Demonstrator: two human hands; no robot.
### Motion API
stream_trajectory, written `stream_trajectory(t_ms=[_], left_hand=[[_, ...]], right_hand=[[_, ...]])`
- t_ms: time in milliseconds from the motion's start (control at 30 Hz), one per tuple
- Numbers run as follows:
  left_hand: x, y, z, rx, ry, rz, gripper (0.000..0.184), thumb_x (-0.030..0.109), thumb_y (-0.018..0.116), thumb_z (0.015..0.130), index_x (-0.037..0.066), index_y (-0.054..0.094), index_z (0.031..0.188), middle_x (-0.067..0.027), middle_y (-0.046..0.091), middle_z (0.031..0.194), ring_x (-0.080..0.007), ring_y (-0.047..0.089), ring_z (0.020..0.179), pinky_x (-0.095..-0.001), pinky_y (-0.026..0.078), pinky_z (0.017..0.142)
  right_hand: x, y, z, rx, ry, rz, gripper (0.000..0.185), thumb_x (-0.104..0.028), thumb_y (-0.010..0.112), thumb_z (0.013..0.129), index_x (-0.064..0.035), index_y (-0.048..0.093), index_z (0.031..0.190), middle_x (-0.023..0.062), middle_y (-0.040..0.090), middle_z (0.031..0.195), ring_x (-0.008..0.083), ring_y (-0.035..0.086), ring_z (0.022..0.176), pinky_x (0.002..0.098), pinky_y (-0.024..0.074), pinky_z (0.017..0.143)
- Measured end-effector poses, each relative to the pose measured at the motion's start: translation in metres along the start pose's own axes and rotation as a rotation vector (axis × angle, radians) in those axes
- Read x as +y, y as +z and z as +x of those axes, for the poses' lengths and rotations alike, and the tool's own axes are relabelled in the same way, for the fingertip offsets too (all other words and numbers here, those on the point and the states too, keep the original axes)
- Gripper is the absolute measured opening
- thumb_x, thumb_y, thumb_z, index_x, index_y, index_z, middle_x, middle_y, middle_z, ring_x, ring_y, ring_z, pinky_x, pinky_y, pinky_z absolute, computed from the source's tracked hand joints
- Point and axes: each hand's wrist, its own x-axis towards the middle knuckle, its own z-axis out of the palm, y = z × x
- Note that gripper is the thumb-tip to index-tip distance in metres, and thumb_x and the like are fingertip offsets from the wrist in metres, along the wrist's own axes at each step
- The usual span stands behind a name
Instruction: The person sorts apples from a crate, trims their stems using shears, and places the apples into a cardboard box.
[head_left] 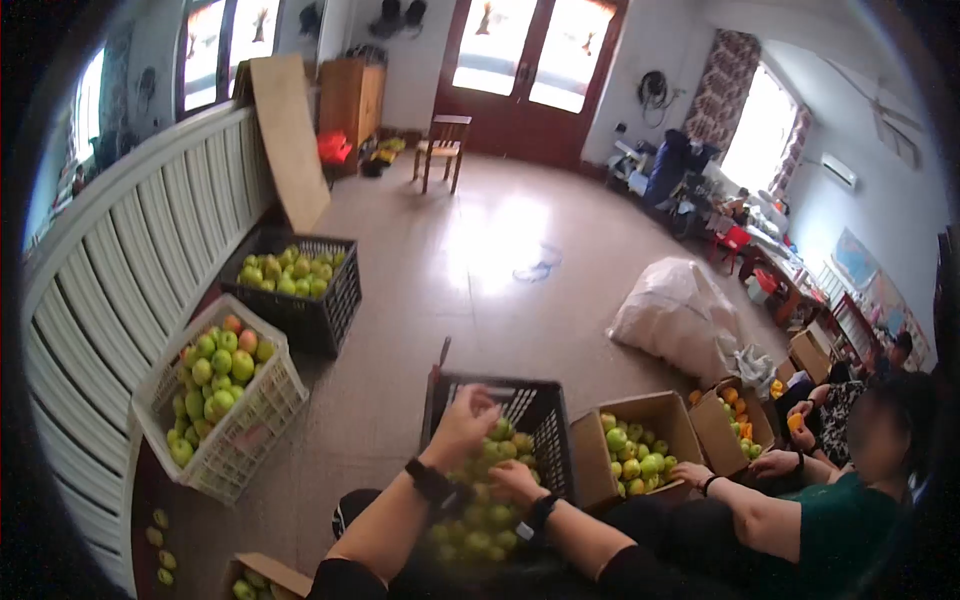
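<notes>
My left hand is raised above the black crate, its fingers curled; what they hold, if anything, does not show. Lower and to the right, my right hand rests at the green apple-like fruit, fingers bent down; whether one is gripped is unclear. Both wrists wear dark bands. The fruit lies heaped before me, and its near part is blurred. Beside the crate stands a cardboard box of similar green fruit, and a neighbour's hand touches its right side.
On the left, a white crate and another black crate hold green fruit, alongside a pale railing. Several loose fruits lie on the floor. A large sack stands ahead right. Seated people work beside me, near a box with orange pieces.
</notes>
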Motion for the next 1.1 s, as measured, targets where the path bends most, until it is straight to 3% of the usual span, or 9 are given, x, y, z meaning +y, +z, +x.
stream_trajectory(t_ms=[133, 267, 367, 533, 700, 833, 967, 1067, 1100], left_hand=[[-0.005, -0.028, 0.021, 0.253, -0.105, -0.155, 0.029, 0.017, 0.058, 0.080, -0.001, 0.048, 0.101, -0.0065, 0.057, 0.077, -0.0114, 0.054, 0.063, -0.0256, 0.046, 0.056], [0.018, -0.059, 0.020, 0.354, -0.125, -0.233, 0.022, 0.014, 0.055, 0.086, 0.001, 0.050, 0.103, -0.0084, 0.060, 0.088, -0.0147, 0.059, 0.075, -0.0238, 0.045, 0.058], [0.013, -0.078, 0.023, 0.376, -0.084, -0.352, 0.019, 0.013, 0.055, 0.086, 0.002, 0.051, 0.100, -0.0096, 0.061, 0.091, -0.0172, 0.061, 0.080, -0.0243, 0.046, 0.060], [0.001, -0.096, 0.036, 0.373, -0.118, -0.517, 0.017, 0.014, 0.055, 0.086, 0.003, 0.053, 0.098, -0.0103, 0.062, 0.092, -0.0182, 0.061, 0.081, -0.0253, 0.048, 0.062], [-0.002, -0.088, 0.041, 0.338, -0.123, -0.530, 0.019, 0.015, 0.056, 0.086, 0.002, 0.053, 0.099, -0.0108, 0.062, 0.093, -0.0180, 0.061, 0.082, -0.0245, 0.047, 0.063], [0.001, -0.069, 0.044, 0.333, -0.115, -0.452, 0.021, 0.016, 0.055, 0.086, 0.001, 0.052, 0.101, -0.0101, 0.062, 0.091, -0.0163, 0.061, 0.080, -0.0221, 0.046, 0.063], [-0.002, -0.055, 0.046, 0.269, -0.110, -0.297, 0.021, 0.015, 0.056, 0.086, 0.000, 0.051, 0.101, -0.0083, 0.062, 0.090, -0.0127, 0.061, 0.078, -0.0203, 0.044, 0.063], [-0.013, -0.043, 0.046, 0.217, -0.004, 0.062, 0.022, 0.013, 0.055, 0.086, -0.002, 0.051, 0.101, -0.0084, 0.062, 0.089, -0.0113, 0.060, 0.077, -0.0208, 0.045, 0.066], [-0.017, -0.040, 0.046, 0.207, 0.006, 0.106, 0.023, 0.012, 0.055, 0.086, -0.003, 0.053, 0.102, -0.0084, 0.062, 0.088, -0.0126, 0.060, 0.078, -0.0230, 0.047, 0.071]], right_hand=[[0.052, -0.008, 0.069, 0.074, -0.204, -0.816, 0.038, -0.025, 0.070, 0.072, 0.0032, 0.060, 0.095, 0.0107, 0.063, 0.077, 0.0203, 0.060, 0.062, 0.0338, 0.0484, 0.055], [0.045, 0.013, 0.048, 0.175, 0.203, -0.718, 0.057, -0.036, 0.069, 0.074, 0.0065, 0.052, 0.108, 0.0177, 0.061, 0.092, 0.0250, 0.059, 0.084, 0.0383, 0.0485, 0.073], [0.127, -0.020, 0.103, 0.287, 0.038, -0.852, 0.056, -0.023, 0.065, 0.075, 0.0070, 0.044, 0.117, 0.0156, 0.060, 0.079, 0.0230, 0.059, 0.055, 0.0349, 0.0495, 0.044], [0.097, -0.018, 0.097, 0.430, 0.013, -0.810, 0.052, -0.028, 0.070, 0.069, 0.0036, 0.054, 0.107, 0.0201, 0.058, 0.101, 0.0289, 0.061, 0.083, 0.0367, 0.0515, 0.064], [0.042, 0.001, 0.106, 0.702, -0.399, -0.825, 0.065, -0.022, 0.075, 0.062, 0.0001, 0.046, 0.116, 0.0224, 0.052, 0.106, 0.0381, 0.051, 0.102, 0.0413, 0.0444, 0.083], [0.038, -0.004, 0.144, 0.437, -0.333, -0.976, 0.067, -0.023, 0.075, 0.058, -0.0161, 0.048, 0.119, 0.0209, 0.045, 0.117, 0.0360, 0.048, 0.106, 0.0383, 0.0418, 0.091], [0.047, -0.004, 0.161, 0.436, -0.288, -1.111, 0.063, -0.018, 0.074, 0.063, -0.0103, 0.048, 0.119, 0.0202, 0.047, 0.113, 0.0358, 0.053, 0.099, 0.0403, 0.0464, 0.082], [0.056, -0.009, 0.168, 0.445, -0.230, -0.633, 0.049, -0.022, 0.070, 0.069, -0.0063, 0.052, 0.111, 0.0136, 0.058, 0.097, 0.0301, 0.058, 0.083, 0.0383, 0.0484, 0.074], [0.051, -0.004, 0.155, 0.250, -0.224, -0.043, 0.042, -0.036, 0.059, 0.077, -0.0058, 0.054, 0.106, 0.0069, 0.061, 0.084, 0.0224, 0.058, 0.071, 0.0327, 0.0481, 0.063]])
